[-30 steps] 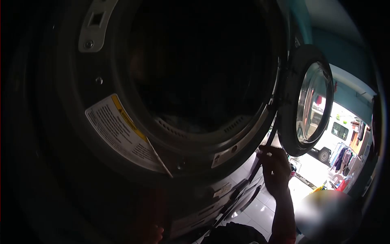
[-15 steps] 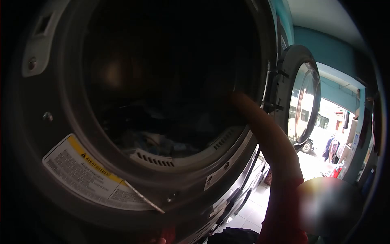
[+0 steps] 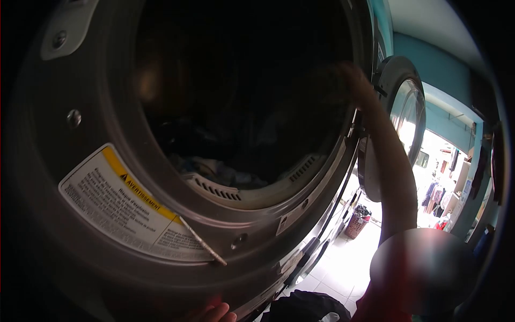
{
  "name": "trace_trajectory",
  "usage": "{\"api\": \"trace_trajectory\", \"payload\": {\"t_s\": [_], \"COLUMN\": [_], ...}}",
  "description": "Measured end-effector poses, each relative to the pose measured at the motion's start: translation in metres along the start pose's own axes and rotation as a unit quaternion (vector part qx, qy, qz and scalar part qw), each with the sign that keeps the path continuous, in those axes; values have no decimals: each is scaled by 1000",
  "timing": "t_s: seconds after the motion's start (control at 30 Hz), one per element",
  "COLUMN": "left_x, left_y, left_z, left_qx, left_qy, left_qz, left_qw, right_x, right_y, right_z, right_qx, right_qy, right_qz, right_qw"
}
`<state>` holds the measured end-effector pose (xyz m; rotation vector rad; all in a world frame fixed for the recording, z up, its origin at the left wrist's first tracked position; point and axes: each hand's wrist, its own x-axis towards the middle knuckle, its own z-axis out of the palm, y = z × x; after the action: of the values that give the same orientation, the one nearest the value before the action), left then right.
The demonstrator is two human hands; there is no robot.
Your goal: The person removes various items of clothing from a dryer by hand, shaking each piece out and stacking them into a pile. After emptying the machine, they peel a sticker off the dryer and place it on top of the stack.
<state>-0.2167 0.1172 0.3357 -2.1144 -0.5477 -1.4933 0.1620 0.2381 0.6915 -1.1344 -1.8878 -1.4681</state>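
A front-loading dryer (image 3: pixel 120 241) fills most of the view, its round opening facing me. Mixed clothes (image 3: pixel 225 169) lie low inside the dark drum, behind the vented rim (image 3: pixel 217 189). My right hand (image 3: pixel 346 78) is at the upper right of the opening, with the bare forearm rising from a red sleeve. Shadow hides its fingers, so I cannot make out whether they hold anything. At the bottom edge, the fingertips of my left hand (image 3: pixel 217 313) show, stretched out below the dryer front with nothing visible in them.
The round glass door (image 3: pixel 399 118) stands swung out to the right. A warning label (image 3: pixel 126 206) is on the dryer front. Dark fabric (image 3: pixel 308 308) shows at the bottom, and a filled laundry basket (image 3: pixel 357 222) stands on the tiled floor (image 3: pixel 335 268). Hanging clothes (image 3: pixel 433 194) are in the bright doorway.
My right hand has moved up and right, from deeper in the drum to the opening's edge. More of my left fingers shows now. The view has shifted, bringing the basket into sight.
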Motion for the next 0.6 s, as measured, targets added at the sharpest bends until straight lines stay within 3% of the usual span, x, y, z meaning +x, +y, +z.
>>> {"api": "trace_trajectory", "payload": {"t_s": [0.03,0.07,0.1,0.13,0.2,0.23,0.3,0.37,0.6], "left_x": [-2,-4,-6,-14,-18,-8,16,26,160], "left_y": [2,5,8,14,34,40,49,65,125], "left_z": [-2,-6,-8,0,19,17,17,41,138], "left_qx": [-1,-54,-108,-114,-354,-287,-291,-412,-324], "left_qy": [-3,0,0,-10,25,-24,-88,-31,108], "left_qz": [-2,-21,-40,-40,-128,-77,-52,-109,-16], "left_qw": [1000,998,993,993,926,955,951,904,940], "right_x": [-5,-8,-9,-13,-31,-39,-58,-79,-188], "right_y": [-3,-9,-5,-3,4,7,7,7,12], "right_z": [-19,-39,-54,-75,-112,-129,-163,-190,-257], "right_qx": [153,306,502,551,547,534,501,466,385], "right_qy": [29,91,107,152,165,160,132,100,2], "right_qz": [106,199,376,405,368,355,346,345,381], "right_qw": [982,927,771,714,734,750,782,809,841]}}
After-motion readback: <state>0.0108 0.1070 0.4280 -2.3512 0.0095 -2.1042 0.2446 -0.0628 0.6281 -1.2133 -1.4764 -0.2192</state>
